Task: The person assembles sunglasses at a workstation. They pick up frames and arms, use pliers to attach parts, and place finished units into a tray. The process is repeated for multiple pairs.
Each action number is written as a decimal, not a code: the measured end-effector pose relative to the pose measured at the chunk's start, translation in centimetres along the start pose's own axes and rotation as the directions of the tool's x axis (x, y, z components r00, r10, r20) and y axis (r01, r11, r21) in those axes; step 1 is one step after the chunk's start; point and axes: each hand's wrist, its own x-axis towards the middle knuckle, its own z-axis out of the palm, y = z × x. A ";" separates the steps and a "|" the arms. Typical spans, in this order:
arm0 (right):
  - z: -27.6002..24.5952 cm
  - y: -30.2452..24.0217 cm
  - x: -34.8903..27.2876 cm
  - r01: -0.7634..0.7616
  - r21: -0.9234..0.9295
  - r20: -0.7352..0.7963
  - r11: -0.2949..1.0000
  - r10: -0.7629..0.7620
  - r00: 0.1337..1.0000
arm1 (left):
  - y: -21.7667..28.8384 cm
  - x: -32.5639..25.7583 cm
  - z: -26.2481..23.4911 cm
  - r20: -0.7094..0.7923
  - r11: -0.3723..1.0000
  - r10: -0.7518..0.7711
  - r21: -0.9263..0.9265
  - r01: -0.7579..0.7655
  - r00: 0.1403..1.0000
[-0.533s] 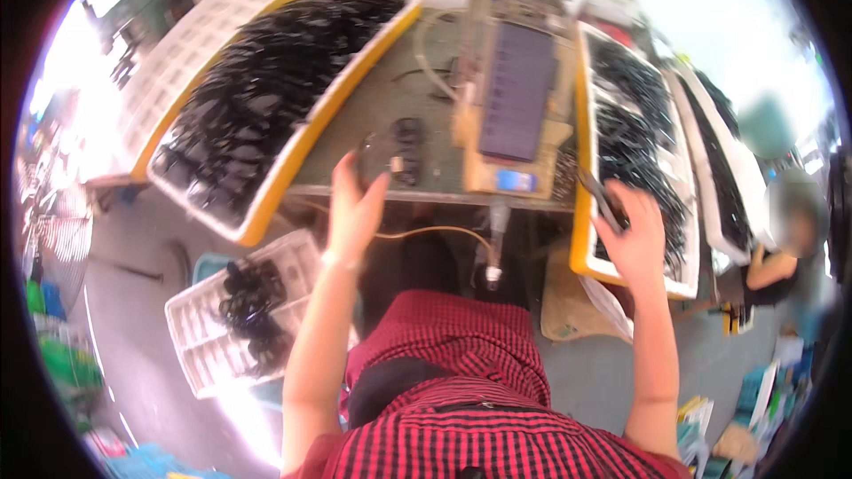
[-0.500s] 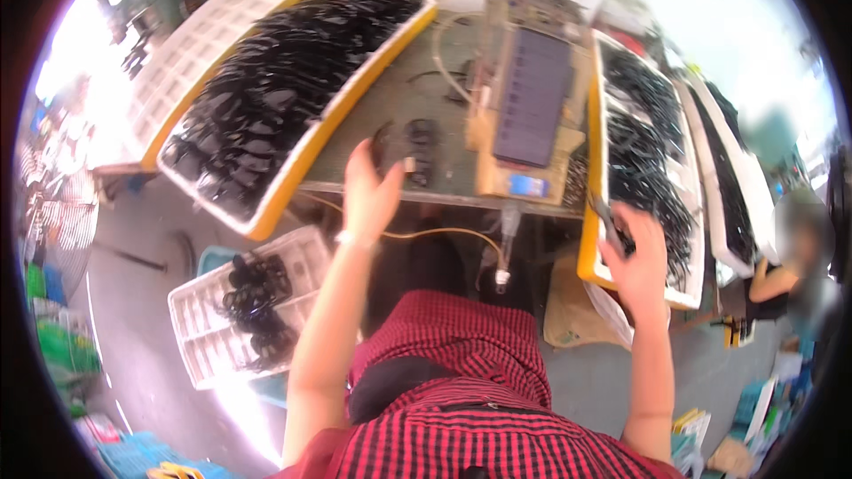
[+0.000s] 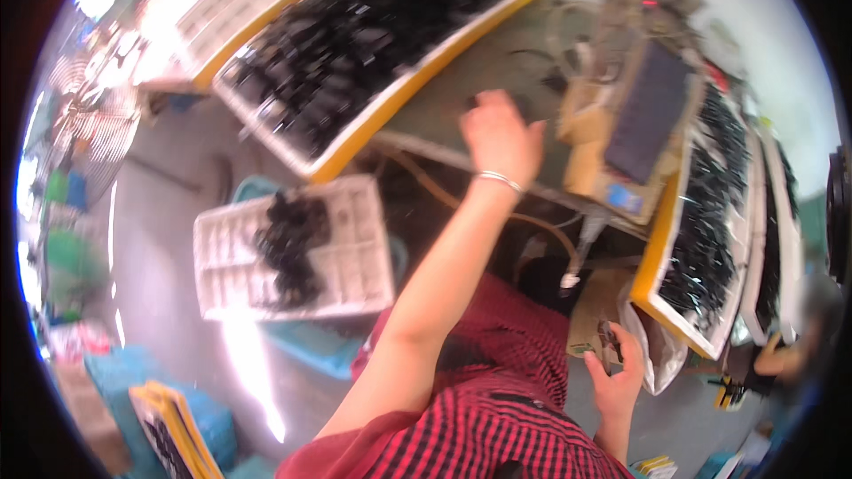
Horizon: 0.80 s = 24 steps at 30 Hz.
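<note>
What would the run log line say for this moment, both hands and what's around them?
left hand on green worktop, grip unclear | right hand low, holds small dark part | yellow tray of black parts left | test fixture ahead

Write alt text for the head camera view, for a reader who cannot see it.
A person in a red checked shirt reaches the left hand over a grey workbench between two yellow-rimmed trays of small black parts, while the right hand holds a small dark object near the lap. A white compartment tray sits lower left.
</note>
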 end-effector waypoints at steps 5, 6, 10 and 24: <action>2.6 1.8 -3.2 -0.039 -0.018 0.263 0.999 0.042 0.964 | -7.0 -10.4 -8.5 -0.244 0.859 0.399 -0.238 -0.454 0.884; 3.2 2.2 -3.8 -0.037 -0.018 0.309 0.999 0.041 0.950 | -10.8 -12.2 -8.9 -0.216 0.862 0.443 -0.162 -0.480 0.870; 4.3 4.4 -5.1 -0.405 0.068 0.434 0.912 0.339 0.835 | -31.4 -17.6 -5.4 -0.241 0.996 0.016 0.084 0.004 0.970; 5.7 1.0 1.5 -0.172 -0.205 0.462 0.963 0.250 0.851 | -44.4 -13.5 0.8 -0.002 0.640 -0.710 0.417 0.646 0.705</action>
